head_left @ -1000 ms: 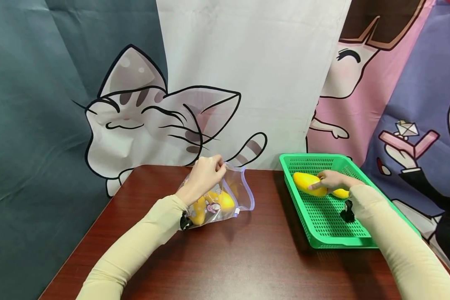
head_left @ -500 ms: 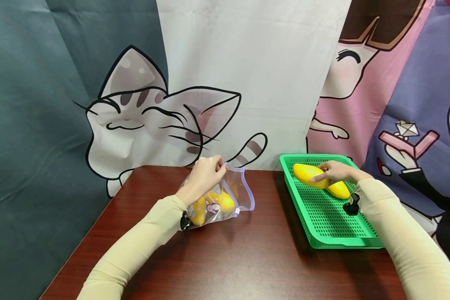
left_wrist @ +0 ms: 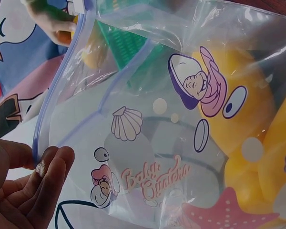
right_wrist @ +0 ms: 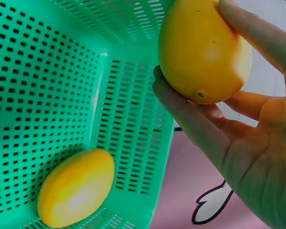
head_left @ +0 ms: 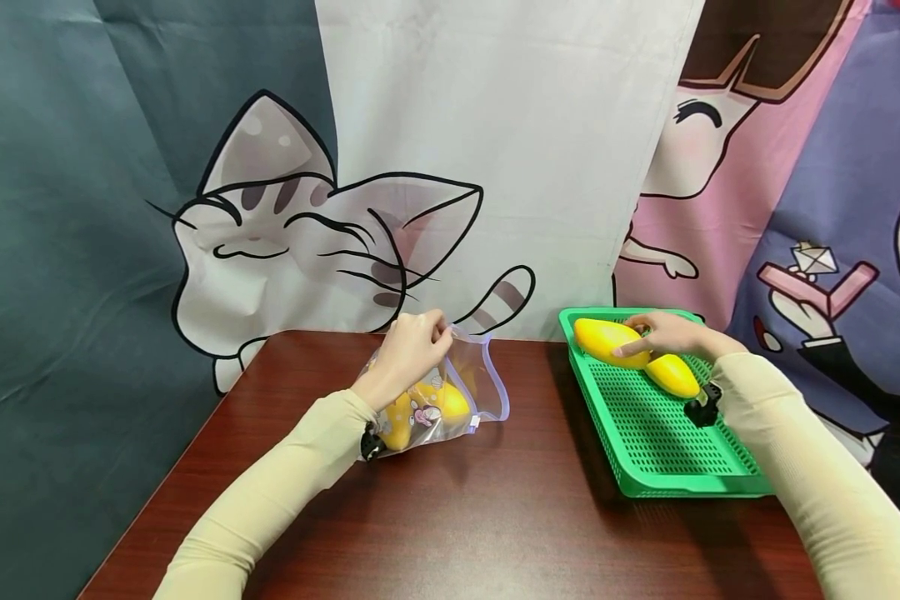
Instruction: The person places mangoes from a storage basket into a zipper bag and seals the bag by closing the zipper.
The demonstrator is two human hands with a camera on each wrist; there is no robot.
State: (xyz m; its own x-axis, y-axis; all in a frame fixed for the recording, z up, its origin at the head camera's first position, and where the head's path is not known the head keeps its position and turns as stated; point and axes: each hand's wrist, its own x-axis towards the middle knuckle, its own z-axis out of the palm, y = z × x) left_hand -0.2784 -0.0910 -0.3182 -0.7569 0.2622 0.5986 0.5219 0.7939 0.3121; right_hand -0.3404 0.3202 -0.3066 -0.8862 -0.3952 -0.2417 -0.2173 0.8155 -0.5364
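My left hand (head_left: 417, 346) pinches the upper edge of a clear zip bag (head_left: 450, 408) with a purple rim, its mouth gaping to the right. Inside the bag lie yellow mangoes (left_wrist: 238, 95), partly hidden by the printed film. Over the far part of the green basket (head_left: 630, 483), my right hand (head_left: 671, 333) grips a mango (head_left: 607, 342) between thumb and fingers. The right wrist view shows this held mango (right_wrist: 205, 52) above the basket wall. Another mango (right_wrist: 76, 188) rests on the basket floor.
Basket and bag stand apart on a dark red-brown table (head_left: 525, 533). A printed cloth (head_left: 510, 167) with cartoon figures hangs right behind the table. A slider (head_left: 474, 423) sits at the lower end of the bag's zip.
My right hand has lifted the mango off the basket floor and shifted it slightly left. More of the other mango now shows. The left hand and bag have stayed still.
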